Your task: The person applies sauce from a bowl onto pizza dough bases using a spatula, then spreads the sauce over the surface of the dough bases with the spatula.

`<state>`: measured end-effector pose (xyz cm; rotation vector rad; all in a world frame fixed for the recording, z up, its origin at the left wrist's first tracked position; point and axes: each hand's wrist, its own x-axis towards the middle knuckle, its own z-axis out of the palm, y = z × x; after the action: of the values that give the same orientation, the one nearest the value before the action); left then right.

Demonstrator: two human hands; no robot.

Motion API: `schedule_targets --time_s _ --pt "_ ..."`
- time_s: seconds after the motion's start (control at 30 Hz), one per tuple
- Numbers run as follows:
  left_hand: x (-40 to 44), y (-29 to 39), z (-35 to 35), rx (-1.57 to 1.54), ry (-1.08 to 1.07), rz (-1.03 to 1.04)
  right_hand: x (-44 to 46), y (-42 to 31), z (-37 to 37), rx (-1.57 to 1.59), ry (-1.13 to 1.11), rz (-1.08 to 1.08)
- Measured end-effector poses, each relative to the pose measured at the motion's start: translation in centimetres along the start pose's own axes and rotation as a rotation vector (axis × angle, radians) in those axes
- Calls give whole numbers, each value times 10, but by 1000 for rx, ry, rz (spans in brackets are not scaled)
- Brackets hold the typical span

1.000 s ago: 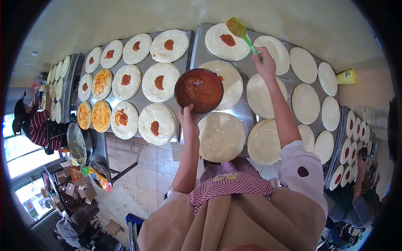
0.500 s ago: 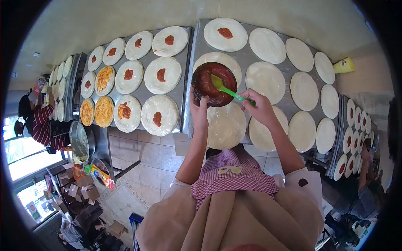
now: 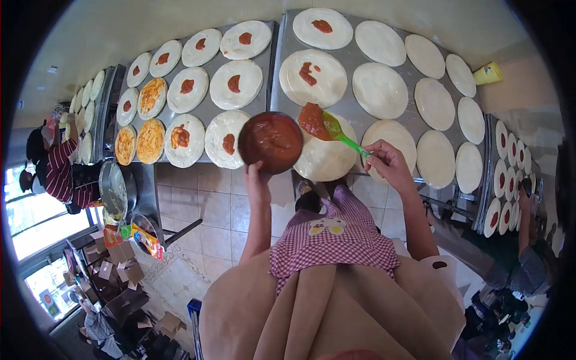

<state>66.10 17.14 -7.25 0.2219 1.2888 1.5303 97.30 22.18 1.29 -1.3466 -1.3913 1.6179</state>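
Observation:
My left hand (image 3: 257, 183) grips a dark bowl (image 3: 245, 157) of red sauce (image 3: 273, 141) from below, its rim tilted toward me. Closed round the handle of a green spoon (image 3: 345, 141) is my right hand (image 3: 387, 162). The spoon's head carries a heap of red sauce and hangs over the nearest dough round (image 3: 327, 165) on the tray in front of me. Just beyond, another dough round (image 3: 330, 90) bears a fresh smear of sauce. The bowl partly covers a sauced round (image 3: 223, 129) on the left tray.
Dough rounds fill the metal trays (image 3: 273, 102) on the table; several at left have sauce or orange topping. A yellow container (image 3: 487, 73) stands at the far right. A person in a striped shirt (image 3: 60, 165) works at left. Cardboard boxes (image 3: 123, 255) lie lower left.
The bowl has moved left and nearer me, while the spoon has come out of it loaded with sauce. A dough round formerly behind the bowl now shows a sauce smear.

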Motion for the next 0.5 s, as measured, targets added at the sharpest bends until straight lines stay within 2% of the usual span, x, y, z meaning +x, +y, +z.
schedule_targets --time_s 0.1,0.2,0.3,0.4,0.5 --pt "-20 17 -21 86 83 59 -12 9 4 -805 196 -178" --pt "-33 26 -30 146 118 117 -15 17 4 -999 265 -110" --pt "-43 25 -22 209 98 128 -21 15 -8 -603 298 -186" --pt "-47 10 -7 220 50 67 -32 -5 -15 -427 107 -120" --pt "-54 -14 24 176 -26 31 -42 -28 -6 -708 71 -192"
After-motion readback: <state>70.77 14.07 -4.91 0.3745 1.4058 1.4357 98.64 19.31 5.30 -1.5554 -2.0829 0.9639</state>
